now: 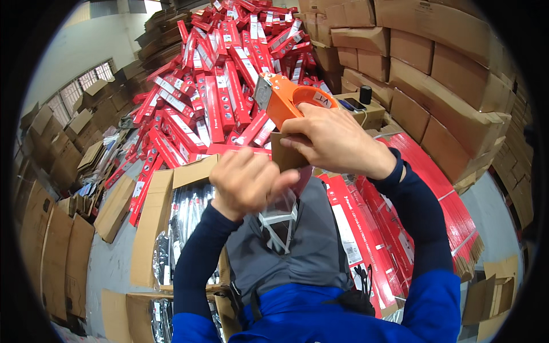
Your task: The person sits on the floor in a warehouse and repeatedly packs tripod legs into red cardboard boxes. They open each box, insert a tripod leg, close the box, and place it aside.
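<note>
My right hand point(337, 140) is closed on an orange tape dispenser point(286, 103), held up in front of me with its metal end toward the far left. A flat brown piece point(287, 153), cardboard or tape, hangs under the fingers of that hand. Just left of it is my left hand point(246, 180), blurred, with its fingers curled in and the thumb toward the brown piece; whatever it holds is hidden. Below the hands, a red box end point(303, 176) partly shows. Between my grey-trousered legs lies something in clear plastic with white strips point(279, 220).
A high pile of long red boxes point(223, 97) rises ahead. Left of my legs, an open carton point(151, 228) holds plastic-wrapped rods. Flat red cartons point(423, 188) are stacked to the right, near a phone point(355, 103) on a brown box. Brown cartons point(457, 74) form a wall at right.
</note>
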